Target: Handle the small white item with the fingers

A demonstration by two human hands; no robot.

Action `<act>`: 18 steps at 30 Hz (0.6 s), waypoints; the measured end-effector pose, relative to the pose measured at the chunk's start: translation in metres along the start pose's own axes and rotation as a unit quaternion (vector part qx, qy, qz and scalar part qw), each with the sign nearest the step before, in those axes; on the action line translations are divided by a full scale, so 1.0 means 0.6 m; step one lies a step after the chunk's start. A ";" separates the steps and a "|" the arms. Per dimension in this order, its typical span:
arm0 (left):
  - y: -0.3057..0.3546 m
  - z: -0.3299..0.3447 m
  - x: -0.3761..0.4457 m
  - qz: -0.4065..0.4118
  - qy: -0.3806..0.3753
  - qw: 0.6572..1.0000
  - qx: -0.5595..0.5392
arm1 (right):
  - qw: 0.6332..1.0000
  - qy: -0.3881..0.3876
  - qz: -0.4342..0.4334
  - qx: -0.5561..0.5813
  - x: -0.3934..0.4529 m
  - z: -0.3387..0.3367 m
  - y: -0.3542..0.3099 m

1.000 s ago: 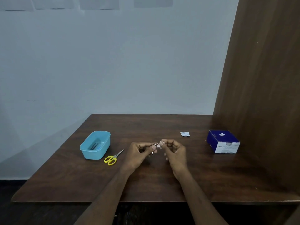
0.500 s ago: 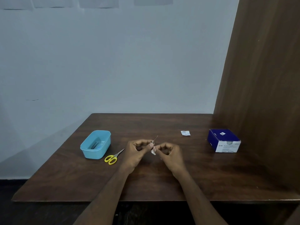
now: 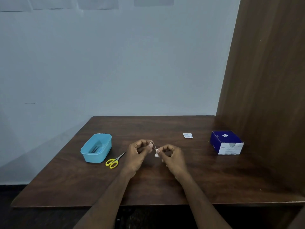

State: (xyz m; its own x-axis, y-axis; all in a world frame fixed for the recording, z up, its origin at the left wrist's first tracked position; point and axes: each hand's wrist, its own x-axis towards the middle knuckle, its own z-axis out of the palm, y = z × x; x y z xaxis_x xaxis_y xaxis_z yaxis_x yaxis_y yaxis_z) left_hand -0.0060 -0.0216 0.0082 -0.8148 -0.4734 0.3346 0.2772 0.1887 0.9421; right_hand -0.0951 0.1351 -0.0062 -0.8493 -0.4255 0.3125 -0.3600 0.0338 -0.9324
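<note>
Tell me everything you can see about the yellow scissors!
The scissors are small, with bright yellow loop handles that look like plastic and thin grey metal blades. They look closed and lie flat on the dark wooden table, handles toward the person, blades pointing up and right. They sit just right of the blue tub. Neither hand touches them.

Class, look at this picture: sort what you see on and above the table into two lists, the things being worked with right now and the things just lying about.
In use:
- left hand, pinching a small thin metal item
- right hand, pinching a small white pad against that item

Lying about on the table:
- yellow scissors
- blue tub
- small torn packet
- blue and white box
</note>
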 end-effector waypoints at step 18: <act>0.016 0.017 -0.016 0.062 -0.010 0.981 0.185 | 0.986 0.073 0.017 0.150 0.002 -0.006 -0.001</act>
State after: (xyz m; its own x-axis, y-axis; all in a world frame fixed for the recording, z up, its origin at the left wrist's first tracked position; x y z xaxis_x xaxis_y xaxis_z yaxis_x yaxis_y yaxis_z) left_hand -0.0007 -0.0063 0.0137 -0.7973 -0.4104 0.4426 0.1751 0.5445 0.8203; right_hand -0.0974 0.1380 -0.0046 -0.9139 -0.2925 0.2816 -0.2177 -0.2323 -0.9479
